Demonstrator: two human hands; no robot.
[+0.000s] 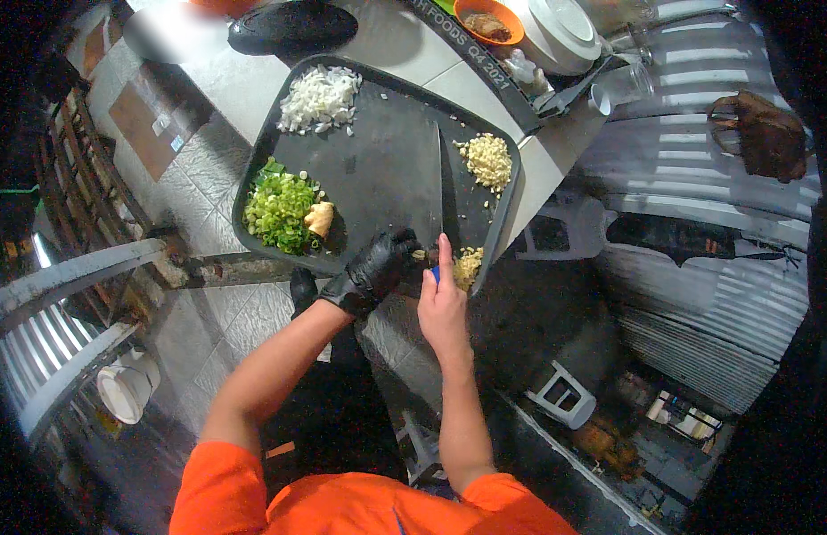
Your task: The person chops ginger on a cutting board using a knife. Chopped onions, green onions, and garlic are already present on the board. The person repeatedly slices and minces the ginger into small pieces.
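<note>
My right hand is bare and grips a knife by its blue handle, with the index finger stretched along the top. The long knife blade points away from me over a dark rectangular tray. My left hand, in a black glove, is curled left of the blade, its fingertips at a small pale-yellow piece. Right of the handle lies a yellowish chopped heap. Minced garlic sits farther up that side. Sliced green onions, a ginger chunk and diced white onion occupy the left side.
The tray rests on a tiled counter. Behind it are a black oval object, an orange bowl, white lidded containers and a clear cup. A white bucket and a plastic stool stand lower down.
</note>
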